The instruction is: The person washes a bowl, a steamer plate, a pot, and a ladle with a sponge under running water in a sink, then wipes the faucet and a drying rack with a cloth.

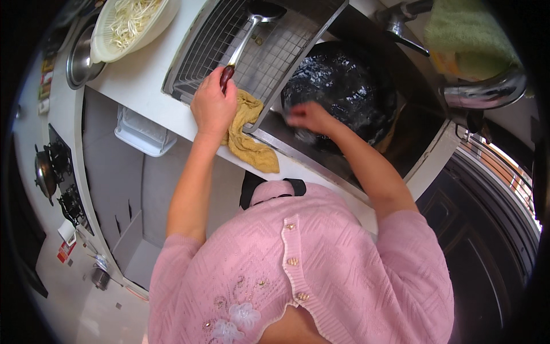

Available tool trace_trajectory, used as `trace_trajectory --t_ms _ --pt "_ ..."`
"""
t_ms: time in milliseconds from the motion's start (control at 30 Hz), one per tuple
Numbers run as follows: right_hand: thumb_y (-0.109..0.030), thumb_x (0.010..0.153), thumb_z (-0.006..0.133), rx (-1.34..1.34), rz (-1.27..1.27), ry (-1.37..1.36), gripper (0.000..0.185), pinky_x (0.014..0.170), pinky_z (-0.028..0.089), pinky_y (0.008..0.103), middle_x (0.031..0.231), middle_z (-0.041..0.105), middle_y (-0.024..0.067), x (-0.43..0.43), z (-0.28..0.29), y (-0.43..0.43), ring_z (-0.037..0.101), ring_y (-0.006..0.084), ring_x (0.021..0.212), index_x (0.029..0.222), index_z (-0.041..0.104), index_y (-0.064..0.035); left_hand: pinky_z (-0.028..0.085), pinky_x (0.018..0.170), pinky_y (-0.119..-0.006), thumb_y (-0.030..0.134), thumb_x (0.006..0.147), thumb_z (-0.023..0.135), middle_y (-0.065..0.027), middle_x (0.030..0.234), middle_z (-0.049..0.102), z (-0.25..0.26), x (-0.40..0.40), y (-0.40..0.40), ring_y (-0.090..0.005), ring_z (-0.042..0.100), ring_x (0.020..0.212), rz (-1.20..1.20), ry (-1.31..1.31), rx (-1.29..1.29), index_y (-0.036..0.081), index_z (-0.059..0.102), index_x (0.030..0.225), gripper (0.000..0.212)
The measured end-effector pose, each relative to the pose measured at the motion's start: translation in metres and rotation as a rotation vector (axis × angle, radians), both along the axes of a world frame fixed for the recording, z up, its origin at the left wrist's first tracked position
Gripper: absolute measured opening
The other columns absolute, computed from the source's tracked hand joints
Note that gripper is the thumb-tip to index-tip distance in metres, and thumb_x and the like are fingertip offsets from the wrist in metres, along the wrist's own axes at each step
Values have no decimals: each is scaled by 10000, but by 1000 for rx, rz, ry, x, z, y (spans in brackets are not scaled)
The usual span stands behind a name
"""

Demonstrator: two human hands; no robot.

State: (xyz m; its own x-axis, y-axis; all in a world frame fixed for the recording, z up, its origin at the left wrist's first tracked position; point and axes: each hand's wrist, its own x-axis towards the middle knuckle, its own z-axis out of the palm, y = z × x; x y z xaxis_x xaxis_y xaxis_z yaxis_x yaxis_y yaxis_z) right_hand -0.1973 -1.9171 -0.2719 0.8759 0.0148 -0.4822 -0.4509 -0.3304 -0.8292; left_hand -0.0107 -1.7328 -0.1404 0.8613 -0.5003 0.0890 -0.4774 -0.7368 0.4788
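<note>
My left hand (213, 101) grips the dark red handle of a metal wok turner (242, 41). Its dark head lies over the wire rack in the left sink basin (275, 64). A yellow cloth (247, 142) drapes over the counter's front edge beside that hand. In the right basin sits a large dark wok (343, 90) with rippling water in it. At its near left rim is my right hand (311, 118), blurred and with fingers curled. Whether those fingers hold anything cannot be made out.
A faucet (399, 30) rises behind the right basin. Bean sprouts fill a pale plastic colander (167, 19) near a steel bowl (81, 56) on the left counter. A green towel (468, 34) hangs at upper right. A pan (45, 170) stands on the gas stove at far left.
</note>
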Motion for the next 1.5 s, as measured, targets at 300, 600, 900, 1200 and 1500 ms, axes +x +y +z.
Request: trace_trajectory --t_ms 300,600,900,1200,1500 --pt "-219 750 763 220 286 71 226 637 457 290 718 618 29 -51 19 -29 564 111 686 805 609 -63 480 725 -366 145 825 637 -65 858 674 -12 5 21 -256 621 758 -76 -94 -118 84 667 995 183" --pt "-131 763 703 -421 -898 -290 286 777 502 421 972 635 206 92 -37 -26 622 374 920 1013 594 -45 474 708 -358 136 834 616 -54 836 676 -16 7 17 -241 624 754 -90 -127 -119 93 675 973 156" --pt "55 721 580 -393 15 -411 390 824 489 425 986 516 177 -12 -18 10 553 375 925 1077 601 -104 472 709 -356 130 838 600 -52 831 677 -15 7 17 -237 628 750 -79 -132 -99 97 670 979 161" --pt "-145 806 557 -1290 409 -485 259 899 407 438 1077 605 50 91 15 -115 563 229 1010 1050 640 -173 464 705 -356 125 842 591 -47 821 674 -12 7 12 -236 621 726 -97 -124 -116 95 666 978 158" --pt "-119 817 535 -1193 603 553 163 752 532 423 936 637 82 -48 75 -166 630 261 974 886 682 -112 476 715 -358 127 871 581 -77 867 681 -11 9 18 -255 618 724 -102 -80 -92 89 666 1026 181"
